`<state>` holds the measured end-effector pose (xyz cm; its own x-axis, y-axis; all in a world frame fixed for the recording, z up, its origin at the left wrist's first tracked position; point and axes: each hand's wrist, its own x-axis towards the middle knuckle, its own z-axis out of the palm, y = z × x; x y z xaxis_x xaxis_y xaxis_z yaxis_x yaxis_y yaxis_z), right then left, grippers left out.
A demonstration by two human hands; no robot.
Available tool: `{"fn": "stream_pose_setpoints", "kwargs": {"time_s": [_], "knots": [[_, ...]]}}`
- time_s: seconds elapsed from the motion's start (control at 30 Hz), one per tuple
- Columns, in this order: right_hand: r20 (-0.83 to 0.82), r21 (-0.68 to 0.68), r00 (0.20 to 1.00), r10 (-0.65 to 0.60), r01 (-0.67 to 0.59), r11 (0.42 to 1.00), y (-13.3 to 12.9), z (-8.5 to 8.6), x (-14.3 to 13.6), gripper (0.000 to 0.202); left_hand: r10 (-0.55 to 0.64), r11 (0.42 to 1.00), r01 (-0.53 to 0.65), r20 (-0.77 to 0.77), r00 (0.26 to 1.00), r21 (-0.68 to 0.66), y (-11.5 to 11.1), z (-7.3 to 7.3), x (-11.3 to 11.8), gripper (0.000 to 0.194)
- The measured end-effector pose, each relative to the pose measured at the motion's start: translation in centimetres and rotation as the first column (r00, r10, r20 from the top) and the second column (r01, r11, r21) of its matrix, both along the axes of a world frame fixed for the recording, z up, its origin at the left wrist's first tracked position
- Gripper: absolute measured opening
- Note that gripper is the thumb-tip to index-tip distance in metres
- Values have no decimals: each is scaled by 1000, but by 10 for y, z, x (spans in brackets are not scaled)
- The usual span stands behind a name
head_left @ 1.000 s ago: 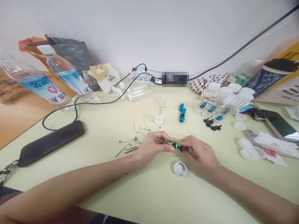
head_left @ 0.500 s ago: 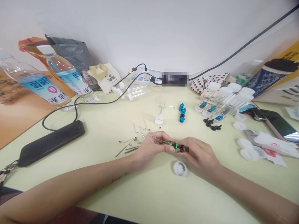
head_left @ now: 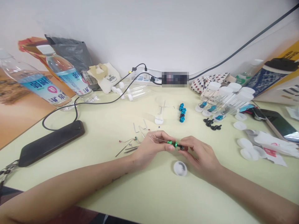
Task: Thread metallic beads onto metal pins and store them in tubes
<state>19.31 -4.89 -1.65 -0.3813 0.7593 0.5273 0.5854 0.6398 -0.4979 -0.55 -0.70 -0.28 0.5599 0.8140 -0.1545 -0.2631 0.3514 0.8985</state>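
My left hand [head_left: 154, 143] pinches a small green metal part [head_left: 172, 143] between thumb and fingers, a thin rod running back into the palm. At its right end is a black knob-like piece [head_left: 181, 147], which my right hand [head_left: 201, 152] grips with its fingertips. Just below the hands, a white cap [head_left: 180, 168] lies open side up with small metal bits inside. Thin metal rods and hex keys [head_left: 131, 146] are scattered left of my left hand. Beyond the hands stand a row of blue metal parts [head_left: 182, 112] and several black screws [head_left: 212, 124].
Clear tubes with white caps [head_left: 225, 99] stand at the right, near loose white caps [head_left: 249, 149] and a phone [head_left: 280, 124]. A black power bank [head_left: 51, 143] and water bottles [head_left: 67, 73] are at the left. A cable [head_left: 100, 102] crosses the back.
The fingers of my right hand have shifted slightly around the black piece. My left hand stays nearly still, holding the green part.
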Motion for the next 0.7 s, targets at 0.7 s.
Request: {"fn": "stream_pose_setpoints", "kwargs": {"time_s": [0.7], "knots": [[-58,145,998,37,-28,989,1,0,0,13,-23,1000,23,24,999,11,0,0,0,14]]}}
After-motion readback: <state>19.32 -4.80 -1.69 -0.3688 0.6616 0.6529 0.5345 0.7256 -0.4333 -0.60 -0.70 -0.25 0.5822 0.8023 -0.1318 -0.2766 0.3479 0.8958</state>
